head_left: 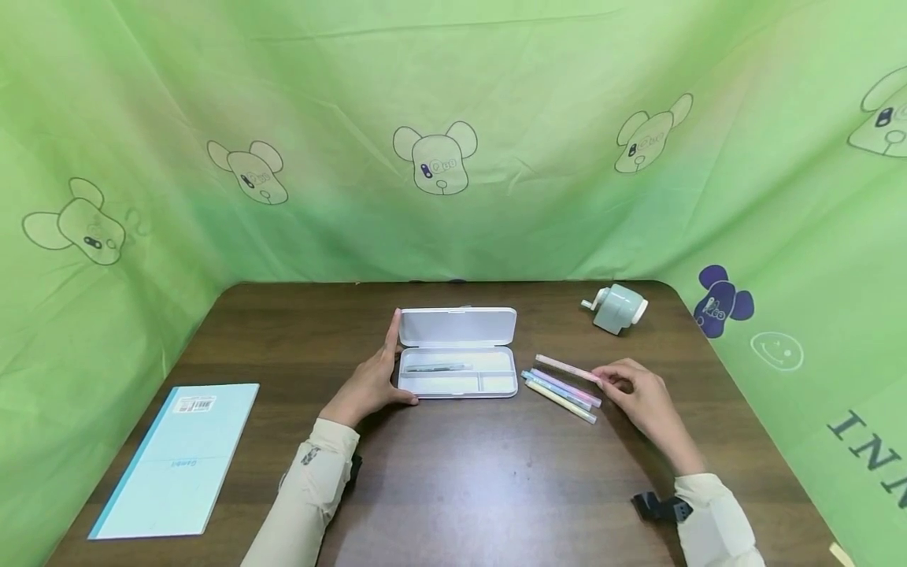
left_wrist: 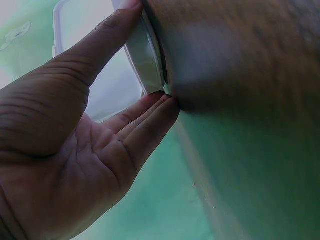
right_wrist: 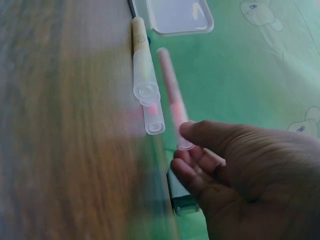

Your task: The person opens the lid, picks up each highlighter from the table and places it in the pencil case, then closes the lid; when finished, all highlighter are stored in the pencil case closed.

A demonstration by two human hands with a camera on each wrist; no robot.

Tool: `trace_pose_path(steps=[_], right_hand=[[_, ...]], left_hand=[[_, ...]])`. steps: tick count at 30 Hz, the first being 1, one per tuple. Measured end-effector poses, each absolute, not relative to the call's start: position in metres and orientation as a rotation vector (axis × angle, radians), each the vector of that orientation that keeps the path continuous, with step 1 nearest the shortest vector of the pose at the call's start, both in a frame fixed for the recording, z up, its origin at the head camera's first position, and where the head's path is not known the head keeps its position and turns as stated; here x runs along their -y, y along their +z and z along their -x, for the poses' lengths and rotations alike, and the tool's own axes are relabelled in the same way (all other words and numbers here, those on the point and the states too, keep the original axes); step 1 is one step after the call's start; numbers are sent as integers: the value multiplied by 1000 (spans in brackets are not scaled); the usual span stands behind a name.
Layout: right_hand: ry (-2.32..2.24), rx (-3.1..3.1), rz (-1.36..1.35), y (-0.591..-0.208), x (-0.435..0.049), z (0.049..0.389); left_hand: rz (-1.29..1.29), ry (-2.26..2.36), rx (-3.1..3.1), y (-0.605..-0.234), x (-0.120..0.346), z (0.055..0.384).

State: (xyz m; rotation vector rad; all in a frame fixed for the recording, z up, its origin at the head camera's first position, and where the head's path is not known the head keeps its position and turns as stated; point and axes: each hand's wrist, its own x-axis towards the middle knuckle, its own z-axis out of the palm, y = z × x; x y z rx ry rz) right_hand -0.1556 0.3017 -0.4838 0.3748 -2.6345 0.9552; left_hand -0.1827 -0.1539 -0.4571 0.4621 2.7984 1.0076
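We observed a person's two bare hands at work over a dark wooden table (head_left: 453,504). We recorded the left hand (head_left: 372,386) at the left side of a white pencil case (head_left: 442,384), thumb and index finger spread wide: the thumb touched the near left corner, and the index finger reached up along the left edge of the raised lid (head_left: 460,327). We noted one slim pen (head_left: 434,368) lying in the case's long far compartment.

We saw the right hand (head_left: 641,394) pinching one end of a pink pen (head_left: 564,368) between thumb and fingertips, to the right of the case; the right wrist view showed this pen lifted apart from the others. Just beside it on the table we logged a purple pen (head_left: 567,387), a blue pen (head_left: 557,391) and a yellow pen (head_left: 560,402), roughly parallel and close together.

Elsewhere we listed a grey-green crank sharpener (head_left: 616,309) at the far right, a pale blue notebook (head_left: 177,465) at the left, and a green curtain (head_left: 439,244) printed with bear heads behind the table
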Motion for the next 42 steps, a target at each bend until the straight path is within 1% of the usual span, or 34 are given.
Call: trace_pose_path(steps=[7, 13, 23, 25, 30, 31, 32, 37, 38, 42], right_hand=[[990, 2632, -408, -479, -288, 171], [1094, 2609, -471, -481, -267, 185], [1219, 2616, -558, -480, -217, 201], [1260, 2608, -584, -479, -204, 204], [1309, 2599, -665, -478, -170, 210], [1316, 2599, -680, -478, -163, 211], [1323, 2597, -696, -478, -157, 212], [1363, 2563, -770, -477, -135, 215], [1367, 2559, -781, -477, -132, 216], [1360, 2563, -800, -478, -124, 217]], left_hand=[[-445, 980, -2803, -457, 154, 186], [-447, 997, -2795, -457, 154, 185], [-454, 993, -2799, -457, 154, 183], [-492, 996, -2815, -463, 157, 186], [-541, 1022, -2828, -463, 158, 186], [-567, 1014, -2845, -469, 161, 188], [-541, 1026, -2826, -464, 158, 185], [-485, 1009, -2811, -462, 156, 185], [-450, 1015, -2795, -455, 153, 183], [-425, 995, -2794, -457, 153, 184]])
